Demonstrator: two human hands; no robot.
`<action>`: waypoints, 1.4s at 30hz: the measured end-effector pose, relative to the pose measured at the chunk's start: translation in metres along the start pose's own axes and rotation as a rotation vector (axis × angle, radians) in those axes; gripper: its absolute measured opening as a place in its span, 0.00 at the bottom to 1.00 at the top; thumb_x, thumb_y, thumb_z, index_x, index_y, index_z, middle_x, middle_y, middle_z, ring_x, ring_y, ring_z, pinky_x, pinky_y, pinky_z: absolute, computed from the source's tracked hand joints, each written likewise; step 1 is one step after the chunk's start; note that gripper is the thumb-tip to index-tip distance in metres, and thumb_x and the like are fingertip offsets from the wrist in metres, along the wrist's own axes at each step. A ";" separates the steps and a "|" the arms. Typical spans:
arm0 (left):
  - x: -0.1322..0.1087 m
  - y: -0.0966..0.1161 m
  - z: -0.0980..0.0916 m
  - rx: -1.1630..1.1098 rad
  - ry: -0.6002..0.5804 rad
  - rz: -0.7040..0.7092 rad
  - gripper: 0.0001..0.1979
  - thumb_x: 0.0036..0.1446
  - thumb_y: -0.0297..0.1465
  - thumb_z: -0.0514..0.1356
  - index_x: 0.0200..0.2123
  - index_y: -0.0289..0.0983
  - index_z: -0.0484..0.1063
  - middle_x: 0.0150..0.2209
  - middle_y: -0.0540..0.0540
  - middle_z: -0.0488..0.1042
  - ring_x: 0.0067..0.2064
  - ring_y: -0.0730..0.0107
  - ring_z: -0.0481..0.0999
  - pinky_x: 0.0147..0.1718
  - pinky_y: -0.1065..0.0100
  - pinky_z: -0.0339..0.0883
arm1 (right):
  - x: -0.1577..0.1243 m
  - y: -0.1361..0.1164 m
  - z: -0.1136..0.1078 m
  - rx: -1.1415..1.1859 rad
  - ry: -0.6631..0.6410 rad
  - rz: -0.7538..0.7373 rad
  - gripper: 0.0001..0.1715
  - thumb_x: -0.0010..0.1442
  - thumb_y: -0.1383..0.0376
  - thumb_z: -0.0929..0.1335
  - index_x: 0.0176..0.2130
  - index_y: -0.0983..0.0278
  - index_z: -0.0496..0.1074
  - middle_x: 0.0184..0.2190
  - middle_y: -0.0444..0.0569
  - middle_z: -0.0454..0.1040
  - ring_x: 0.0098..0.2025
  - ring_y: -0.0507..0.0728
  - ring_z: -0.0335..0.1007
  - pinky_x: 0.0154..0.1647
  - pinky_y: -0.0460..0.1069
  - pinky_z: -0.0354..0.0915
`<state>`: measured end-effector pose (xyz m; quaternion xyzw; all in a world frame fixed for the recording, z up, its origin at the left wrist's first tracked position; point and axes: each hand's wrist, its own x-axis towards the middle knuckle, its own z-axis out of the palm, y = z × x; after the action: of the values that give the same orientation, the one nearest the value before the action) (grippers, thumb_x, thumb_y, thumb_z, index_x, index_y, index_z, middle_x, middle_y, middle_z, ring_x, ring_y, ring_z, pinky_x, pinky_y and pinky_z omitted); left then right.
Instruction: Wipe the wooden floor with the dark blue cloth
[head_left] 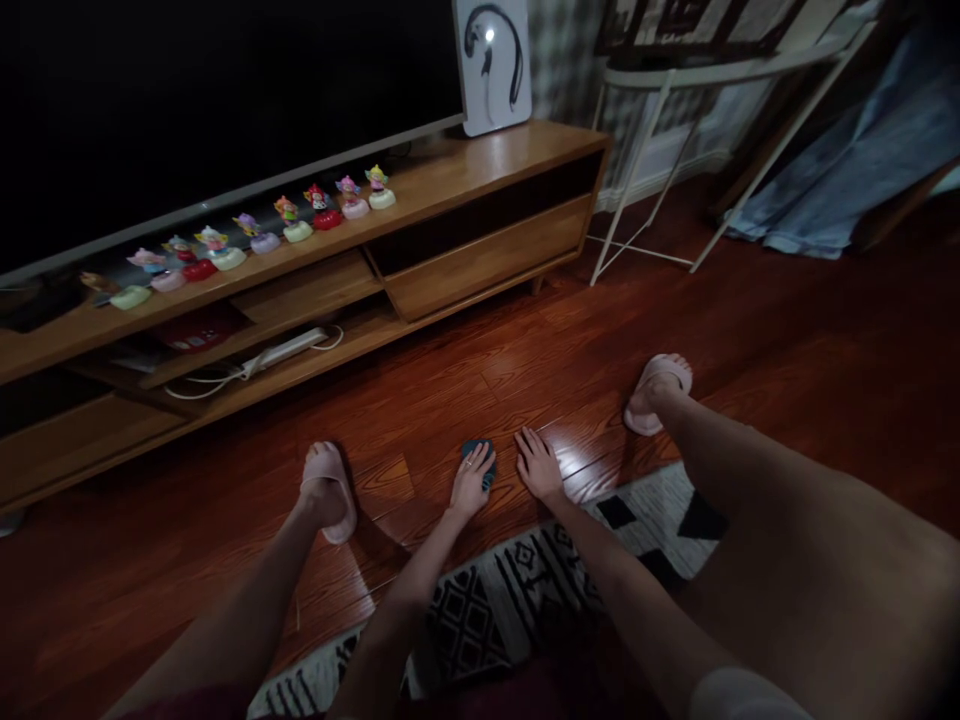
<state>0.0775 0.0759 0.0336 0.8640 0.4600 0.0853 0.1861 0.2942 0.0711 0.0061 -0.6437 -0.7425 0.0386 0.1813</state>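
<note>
My left hand (pixel 472 478) lies on a small dark teal item (pixel 487 455), perhaps a cloth, on the reddish wooden floor (pixel 420 410). A ring shows on one finger, and the fingers are spread over the item, pressing it flat. To its right, my right hand (pixel 538 463) rests palm down on the bare floor with its fingers apart and nothing in it. The two hands do not touch. Most of the teal item is hidden under my left hand.
A wooden TV cabinet (pixel 487 255) with several small figurines (pixel 259 232) stands ahead. My slippered feet (pixel 330 490) are on both sides. A patterned rug (pixel 480 610) lies below my arms. A white-legged table (pixel 637 165) and blue fabric (pixel 840 170) are at the right.
</note>
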 end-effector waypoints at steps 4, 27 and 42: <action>0.003 -0.011 -0.008 -0.004 -0.016 0.017 0.42 0.50 0.21 0.54 0.69 0.45 0.56 0.73 0.48 0.54 0.73 0.66 0.51 0.70 0.49 0.54 | 0.000 -0.001 0.000 -0.002 0.010 0.006 0.33 0.68 0.65 0.57 0.69 0.63 0.59 0.69 0.55 0.61 0.71 0.61 0.51 0.69 0.59 0.48; -0.012 0.037 0.048 0.040 0.205 -0.157 0.40 0.54 0.19 0.54 0.69 0.46 0.56 0.74 0.44 0.52 0.74 0.55 0.48 0.70 0.42 0.52 | -0.003 0.013 0.022 -0.074 0.063 -0.018 0.33 0.66 0.68 0.57 0.68 0.63 0.62 0.69 0.53 0.62 0.71 0.60 0.52 0.69 0.59 0.50; -0.040 -0.100 -0.033 0.260 0.333 -0.767 0.21 0.62 0.41 0.62 0.57 0.42 0.69 0.60 0.42 0.70 0.58 0.58 0.72 0.55 0.48 0.71 | -0.001 0.020 0.034 -0.098 0.075 -0.008 0.33 0.64 0.68 0.57 0.66 0.63 0.66 0.68 0.51 0.63 0.70 0.59 0.55 0.68 0.58 0.53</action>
<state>-0.0317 0.1021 0.0246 0.6213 0.7783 0.0896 0.0174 0.3028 0.0798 -0.0315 -0.6497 -0.7388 -0.0227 0.1777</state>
